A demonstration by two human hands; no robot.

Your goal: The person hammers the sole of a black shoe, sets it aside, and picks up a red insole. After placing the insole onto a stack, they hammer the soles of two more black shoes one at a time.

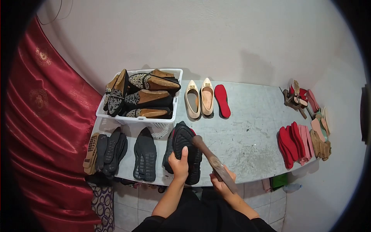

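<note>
My left hand is closed around a black ridged shoe sole, its thumb lying on the tread. A little red shows at that sole's right edge. Right behind it, more black soles lie on the table and are partly covered. In my right hand is a worn brown hammer, the fingers wrapped round it near the table's front edge. The hammer's round end comes right up to the sole's right side in this view. Left of my hands lie flat black soles.
A white basket of black shoes on wooden lasts stands back left. Cream flats and a red insole lie mid-table. Red insoles and tools are on the right. A red curtain hangs left.
</note>
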